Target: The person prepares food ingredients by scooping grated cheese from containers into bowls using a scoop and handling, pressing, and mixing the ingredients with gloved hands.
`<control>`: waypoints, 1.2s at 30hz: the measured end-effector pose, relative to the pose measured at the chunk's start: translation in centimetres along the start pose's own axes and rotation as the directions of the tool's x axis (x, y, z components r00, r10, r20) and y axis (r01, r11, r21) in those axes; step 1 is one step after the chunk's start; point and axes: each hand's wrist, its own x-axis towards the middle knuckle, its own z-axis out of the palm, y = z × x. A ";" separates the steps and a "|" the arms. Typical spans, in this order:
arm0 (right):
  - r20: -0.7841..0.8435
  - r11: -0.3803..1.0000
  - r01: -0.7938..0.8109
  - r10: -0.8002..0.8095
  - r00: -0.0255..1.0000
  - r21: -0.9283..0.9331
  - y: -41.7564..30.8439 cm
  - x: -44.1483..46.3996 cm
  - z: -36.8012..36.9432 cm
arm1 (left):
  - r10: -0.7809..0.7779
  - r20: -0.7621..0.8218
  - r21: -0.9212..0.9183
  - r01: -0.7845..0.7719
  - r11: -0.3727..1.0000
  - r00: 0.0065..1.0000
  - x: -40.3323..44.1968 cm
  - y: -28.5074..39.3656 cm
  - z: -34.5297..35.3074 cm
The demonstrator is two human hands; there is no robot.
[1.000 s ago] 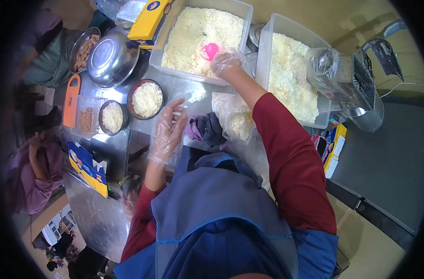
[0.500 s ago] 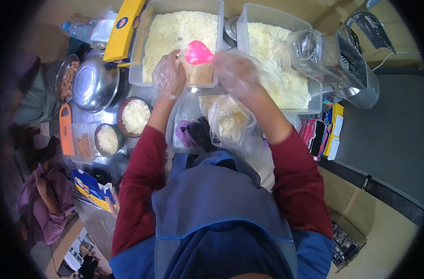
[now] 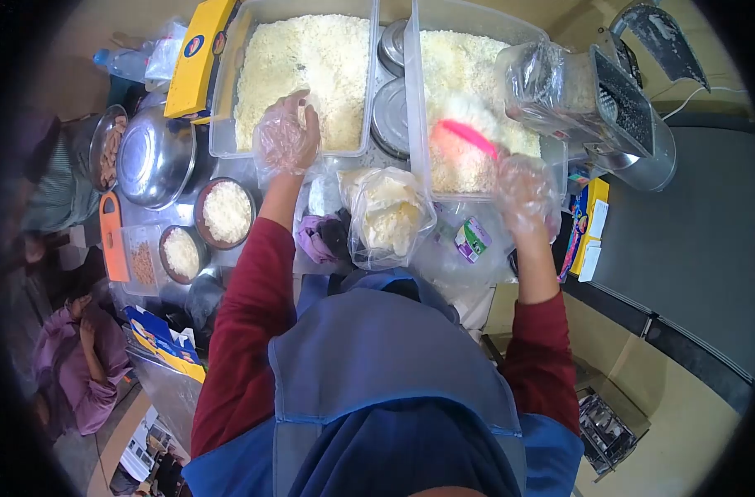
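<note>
My right hand (image 3: 525, 190), in a clear plastic glove, grips a bright pink scoop (image 3: 469, 136) by its hidden handle. The scoop is blurred and seen nearly edge-on, low over the white grated shreds (image 3: 477, 62) in the right clear tub (image 3: 417, 99). My left hand (image 3: 288, 137), also gloved, is at the front wall of the left clear tub (image 3: 371, 83). Its fingers are curved and apart, with nothing seen in them. Similar pale shreds (image 3: 311, 50) fill that tub. Between my forearms sits a plastic bag (image 3: 390, 219) of pale shreds.
At left are a steel bowl (image 3: 155, 157), two dark bowls of white shreds (image 3: 228, 213) and an orange-handled grater (image 3: 111, 236). Round metal lids (image 3: 390, 116) lie between the tubs. A plastic-wrapped machine (image 3: 551, 91) overhangs the right tub. Another person (image 3: 83, 364) is at far left.
My right hand has carried the pink scoop from the left tub rightward to the right tub. My left hand stays by the left tub. The view has shifted slightly.
</note>
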 end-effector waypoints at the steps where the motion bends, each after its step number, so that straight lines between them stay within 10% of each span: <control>1: 0.153 0.915 -0.099 0.041 0.987 0.391 1.4 1.6 -0.6 | -0.007 -0.002 0.002 0.007 1.000 1.000 0.0 0.0 0.0; 2: 0.306 0.679 -0.237 0.018 0.952 0.695 2.0 2.6 -0.6 | -0.009 0.000 0.002 0.009 1.000 1.000 -0.1 -0.1 0.2; 10: 0.616 0.779 -0.485 0.164 0.770 0.398 0.6 0.0 6.4 | 0.004 -0.034 0.022 -0.003 1.000 0.999 0.1 0.1 0.1; 13: 0.645 -0.025 -0.644 0.041 0.763 0.764 -2.6 2.6 10.0 | 0.015 -0.051 0.041 -0.013 0.999 0.999 -0.1 -0.1 0.3; 18: 0.632 0.429 -0.537 -0.111 0.767 0.727 -0.1 5.3 0.5 | -0.006 -0.094 0.020 0.008 1.000 0.996 0.0 0.1 0.5; 20: 0.642 0.317 -0.582 -0.129 0.756 0.749 1.8 3.9 -0.5 | -0.008 -0.090 0.010 0.008 1.000 0.996 0.0 -0.1 0.6; 22: 0.767 0.654 -0.544 -0.089 0.635 0.526 2.9 1.7 3.7 | 0.007 -0.091 0.010 -0.006 1.000 0.996 -0.1 -0.6 0.9; 31: 0.646 0.514 -0.480 -0.206 0.735 0.711 -0.8 7.4 7.1 | -0.019 -0.109 0.017 0.021 1.000 0.994 -0.1 -0.1 0.5; 34: 0.531 0.282 -0.485 -0.117 0.839 0.828 0.8 5.8 3.7 | -0.012 -0.114 0.010 0.013 1.000 0.993 -0.1 0.0 0.4; 36: 0.606 0.399 -0.517 -0.134 0.784 0.757 1.3 5.2 7.5 | -0.007 -0.117 0.001 0.007 1.000 0.993 -0.2 0.0 0.5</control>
